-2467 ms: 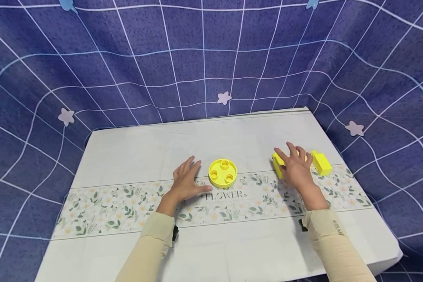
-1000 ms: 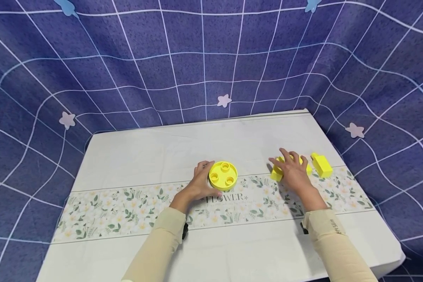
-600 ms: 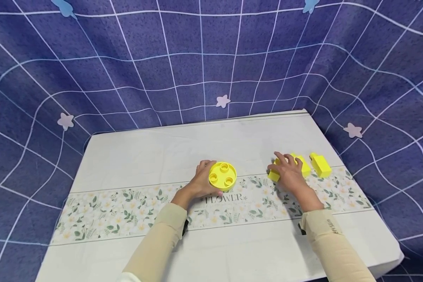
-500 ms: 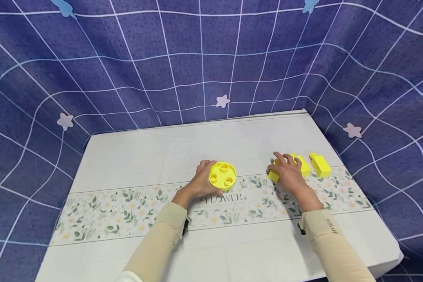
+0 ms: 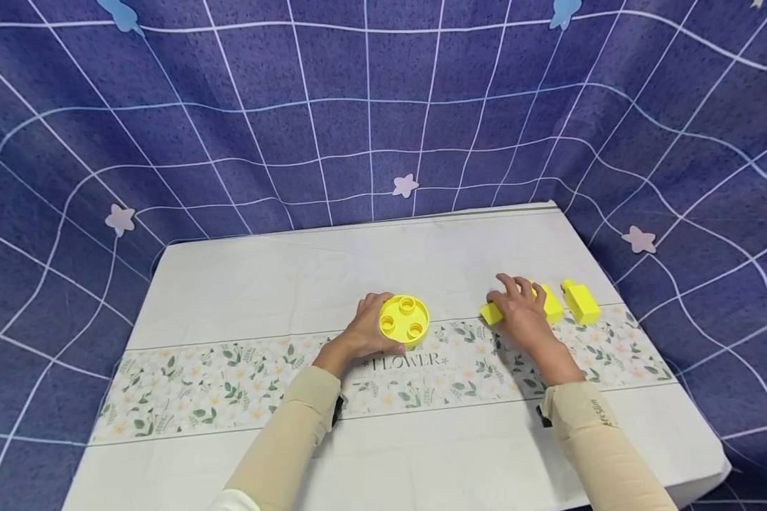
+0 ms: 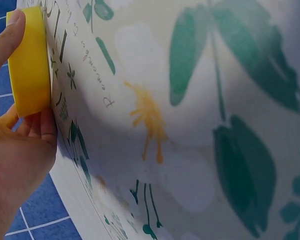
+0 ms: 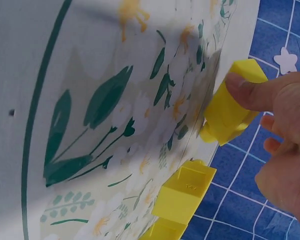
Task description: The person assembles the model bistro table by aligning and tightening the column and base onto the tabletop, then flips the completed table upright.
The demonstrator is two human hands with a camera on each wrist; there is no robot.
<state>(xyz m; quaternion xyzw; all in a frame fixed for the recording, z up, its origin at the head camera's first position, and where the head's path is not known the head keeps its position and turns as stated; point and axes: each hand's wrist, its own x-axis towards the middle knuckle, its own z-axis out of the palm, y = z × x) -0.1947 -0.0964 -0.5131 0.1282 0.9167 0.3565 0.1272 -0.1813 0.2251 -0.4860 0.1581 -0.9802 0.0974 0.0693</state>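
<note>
Head view: on a white tabletop crossed by a floral band, a yellow round piece with three hollow studs is being gripped at its left side by the left hand, its rim being pinched between thumb and curled fingers. Well apart, to the right, a first yellow block is being held by the right hand, by which it is being partly covered. Right wrist view: the thumb is being pressed against one face of this block, which is being held at a slant; whether the tabletop is being touched by it cannot be told. A second yellow block is lying just beside the right hand, and a third yellow block is lying near it, farther right. Behind, a blue curtain is being patterned by pale grid lines.
</note>
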